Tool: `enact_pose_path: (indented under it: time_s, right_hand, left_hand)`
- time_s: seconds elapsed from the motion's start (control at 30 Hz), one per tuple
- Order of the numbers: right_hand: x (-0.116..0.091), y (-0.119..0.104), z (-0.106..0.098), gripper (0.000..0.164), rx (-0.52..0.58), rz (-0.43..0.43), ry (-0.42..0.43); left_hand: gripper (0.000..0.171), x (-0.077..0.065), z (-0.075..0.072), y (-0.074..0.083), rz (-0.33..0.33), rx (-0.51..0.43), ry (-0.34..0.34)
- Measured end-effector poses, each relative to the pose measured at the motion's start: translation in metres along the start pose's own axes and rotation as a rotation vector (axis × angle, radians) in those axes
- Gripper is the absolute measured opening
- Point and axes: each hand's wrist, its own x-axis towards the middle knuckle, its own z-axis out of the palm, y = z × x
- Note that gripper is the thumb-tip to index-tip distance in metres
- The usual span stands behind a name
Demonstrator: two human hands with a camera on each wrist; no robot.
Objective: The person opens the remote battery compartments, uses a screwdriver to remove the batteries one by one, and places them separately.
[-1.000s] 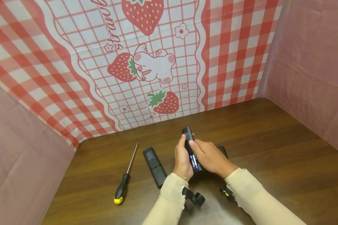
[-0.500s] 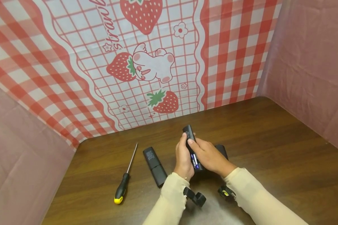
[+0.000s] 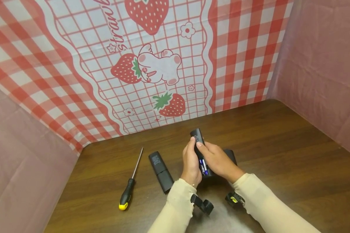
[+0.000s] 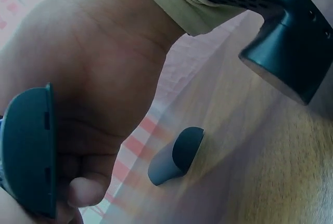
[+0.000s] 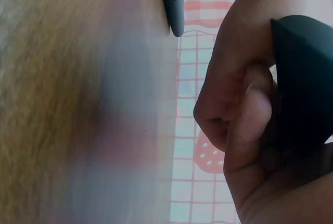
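Note:
A black remote control (image 3: 197, 132) is held between both hands in the head view, its back up and its battery compartment uncovered. Slim blue-and-silver batteries (image 3: 203, 166) lie side by side inside. My left hand (image 3: 190, 164) grips the remote's left side, thumb along the back. From the right, my right hand (image 3: 218, 162) wraps the other side, its thumb also lying on the back. The remote's flat end (image 4: 28, 151) shows close up in the left wrist view. In the right wrist view curled fingers (image 5: 250, 120) sit under the dark remote body (image 5: 307, 83).
A second black remote (image 3: 161, 172) lies on the wooden table (image 3: 280, 155), left of the hands. Farther left is a screwdriver (image 3: 127, 194) with a black-and-yellow handle. Another black object (image 3: 231, 156) shows partly behind the right hand. A checked strawberry cloth (image 3: 239, 64) hangs at the back.
Both hands and the remote have shifted very slightly to the right and away. The grip on the remote stays the same, and the things on the table have not moved.

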Motion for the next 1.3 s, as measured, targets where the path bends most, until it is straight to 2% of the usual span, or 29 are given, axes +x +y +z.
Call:
enact_pose_path:
  time_s: [0.23, 0.4, 0.53, 0.77, 0.9, 1.1, 1.3]
  right_hand:
    - [0.001, 0.0, 0.001, 0.043, 0.061, 0.036, 0.023]
    - [0.0, -0.001, 0.001, 0.042, 0.135, 0.045, 0.016]
    - [-0.001, -0.001, 0.003, 0.042, 0.194, 0.061, -0.016]
    - [-0.002, 0.0, 0.007, 0.047, 0.263, 0.091, -0.082]
    - [-0.002, 0.0, 0.006, 0.047, 0.282, 0.109, -0.082]
    - [-0.002, 0.0, 0.006, 0.046, 0.291, 0.134, -0.089]
    - [-0.001, 0.001, 0.008, 0.046, 0.279, 0.124, -0.086]
  left_hand:
    - [0.036, 0.001, -0.004, 0.002, 0.031, 0.025, -0.028]
    - [0.033, 0.001, -0.009, 0.002, 0.028, 0.058, -0.032]
    - [0.031, 0.0, -0.014, 0.003, 0.019, 0.091, -0.036]
    - [0.029, 0.0, -0.025, 0.006, 0.045, 0.128, -0.038]
    - [0.02, 0.0, -0.03, 0.012, 0.073, 0.155, -0.013]
    - [0.02, -0.004, -0.042, 0.025, 0.107, 0.191, 0.022]
    - [0.018, -0.01, -0.056, 0.034, 0.096, 0.222, -0.027]
